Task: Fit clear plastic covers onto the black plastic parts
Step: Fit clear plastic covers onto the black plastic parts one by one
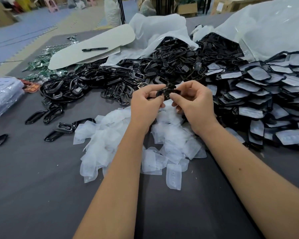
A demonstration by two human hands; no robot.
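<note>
My left hand [146, 102] and my right hand [194, 105] together pinch one small black plastic part [167, 92], held above the table at mid-frame. Whether a clear cover is on it I cannot tell. Below my hands lies a heap of loose clear plastic covers [126, 135]. A pile of bare black parts [97, 80] spreads behind and to the left. To the right is a large stack of black parts with covers fitted [266, 100].
The dark grey table [41, 187] carries a white plastic bag spilling black parts [162, 37], a white board with a black pen [95, 49], green circuit boards [40, 62] at far left and a clear bag stack [3, 94] at the left edge.
</note>
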